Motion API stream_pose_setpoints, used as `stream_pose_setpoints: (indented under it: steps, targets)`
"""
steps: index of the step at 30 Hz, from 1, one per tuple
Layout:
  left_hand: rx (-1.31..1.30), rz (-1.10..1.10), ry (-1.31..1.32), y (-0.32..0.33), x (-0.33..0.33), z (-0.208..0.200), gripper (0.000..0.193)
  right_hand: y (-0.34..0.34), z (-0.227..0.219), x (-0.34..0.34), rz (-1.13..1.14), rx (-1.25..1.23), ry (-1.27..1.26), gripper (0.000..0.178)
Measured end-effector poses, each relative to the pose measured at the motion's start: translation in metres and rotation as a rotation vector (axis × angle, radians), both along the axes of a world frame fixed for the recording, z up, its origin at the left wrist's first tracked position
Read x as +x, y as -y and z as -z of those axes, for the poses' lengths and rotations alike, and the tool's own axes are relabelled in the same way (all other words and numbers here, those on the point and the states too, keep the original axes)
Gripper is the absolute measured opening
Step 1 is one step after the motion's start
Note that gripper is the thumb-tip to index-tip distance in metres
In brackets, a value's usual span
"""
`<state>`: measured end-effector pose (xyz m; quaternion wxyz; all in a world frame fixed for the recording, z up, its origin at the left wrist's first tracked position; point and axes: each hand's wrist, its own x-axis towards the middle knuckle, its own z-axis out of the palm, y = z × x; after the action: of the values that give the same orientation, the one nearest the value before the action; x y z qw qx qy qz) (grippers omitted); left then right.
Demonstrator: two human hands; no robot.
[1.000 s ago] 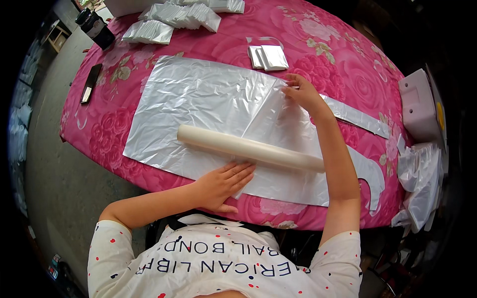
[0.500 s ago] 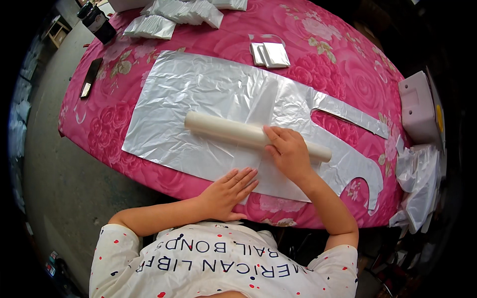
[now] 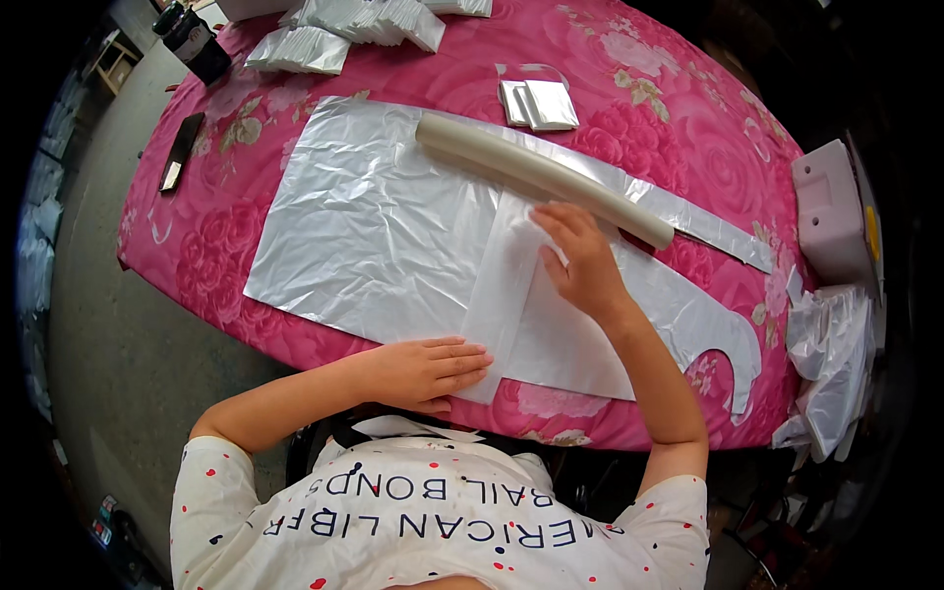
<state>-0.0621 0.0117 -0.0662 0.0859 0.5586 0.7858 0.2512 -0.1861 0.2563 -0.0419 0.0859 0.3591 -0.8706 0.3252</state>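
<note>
A thin white plastic apron [image 3: 364, 216] lies spread and wrinkled across the table, its curved cutouts and narrow straps at the right. Across its far side rests a long cream-coloured tube or roll [image 3: 541, 177], slanting down to the right. A smoother, translucent band [image 3: 497, 295] crosses the apron's middle; I cannot tell whether it is a fold or a separate piece. My left hand [image 3: 423, 372] lies flat near the apron's front edge, fingers stretched out. Just on the near side of the roll, my right hand [image 3: 580, 256] is open over the plastic, thumb apart and fingers slightly bent.
A pink floral cloth [image 3: 216, 246] covers the table. Folded white packets [image 3: 364, 29] are piled at the back, with a smaller stack [image 3: 539, 104] nearer. A phone [image 3: 181, 152] and dark bottle [image 3: 192, 44] stand left; a pale bin [image 3: 831, 211] and loose plastic [image 3: 828, 344] are right.
The roll has moved away from me, toward the apron's far edge. My right hand has come off it and moved slightly farther out. My left hand has slid a little left and nearer.
</note>
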Motion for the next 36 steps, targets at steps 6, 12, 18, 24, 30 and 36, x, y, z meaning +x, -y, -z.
stream_pose_setpoints:
  steps: [6, 12, 18, 24, 30, 36]
  targets:
    - [-0.002, 0.040, -0.154, -0.001, -0.011, 0.001, 0.048, 0.005, 0.013, 0.063, -0.223, 0.055, 0.162, 0.047]
    - [0.058, 0.004, -0.230, -0.007, -0.017, 0.003, 0.037, 0.006, 0.011, 0.068, -0.190, 0.069, 0.151, 0.047]
    - [0.355, -0.110, -0.015, -0.011, -0.015, 0.008, 0.042, 0.006, 0.011, 0.073, -0.187, 0.081, 0.103, 0.044]
    - [0.159, -0.361, -0.163, -0.024, -0.032, 0.006, 0.053, 0.001, 0.020, 0.077, -0.125, 0.082, -0.016, 0.035]
    - [0.240, -0.476, -0.052, -0.027, -0.040, 0.003, 0.051, 0.002, 0.019, 0.076, 0.018, -0.048, 0.082, 0.025]
    - [0.335, -0.939, 0.670, -0.042, -0.063, -0.019, 0.045, 0.012, 0.009, 0.052, 0.417, -0.195, 0.849, 0.017]
